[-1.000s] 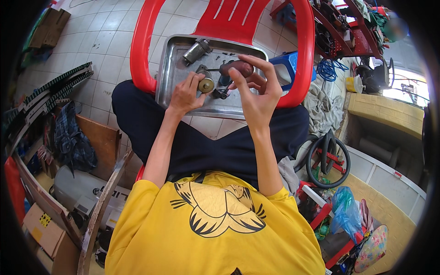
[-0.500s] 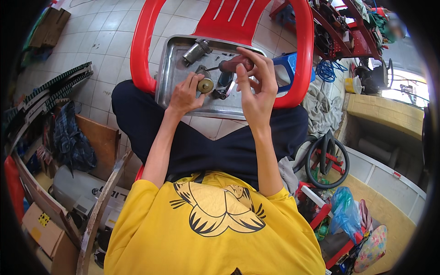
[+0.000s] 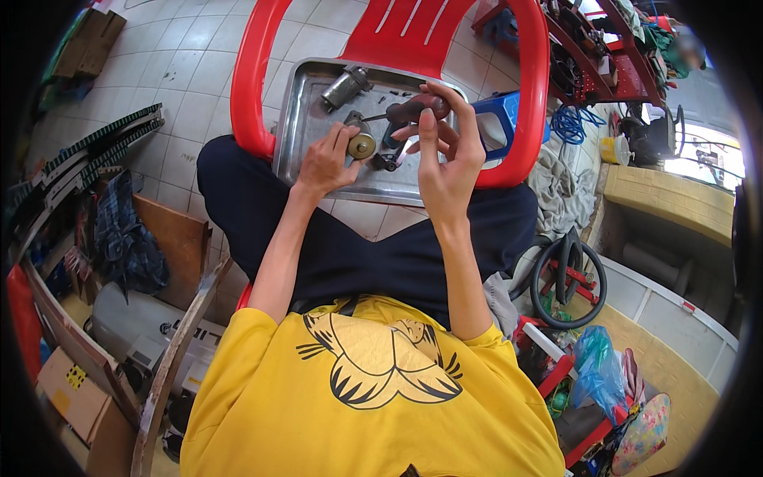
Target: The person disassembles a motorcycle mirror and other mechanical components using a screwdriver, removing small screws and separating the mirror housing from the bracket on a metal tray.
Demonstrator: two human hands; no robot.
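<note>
Metal part with a round brass-coloured end and a dark grey body point(image 3: 362, 146) is sitting in the person's left hand point(image 3: 324, 164), over the silver rectangular metal tray point(image 3: 306, 131); the fingers are curling along its left side and the thumb is bracing its near edge, so this hand is pinching it. What is changing is the right hand point(image 3: 450, 168): over the last second it is rolling, and the screwdriver with a dull red handle and thin dark shaft point(image 3: 407, 112) is swinging its handle end slightly away from the person. Thumb and index finger are loosely pinching that handle while the other fingers are spreading beneath. The shaft is staying aimed at the part, so the driver is probably being turned against it; whether the tip is seating in anything is too small to tell. The brass-coloured end is facing upward, showing a small round centre.
</note>
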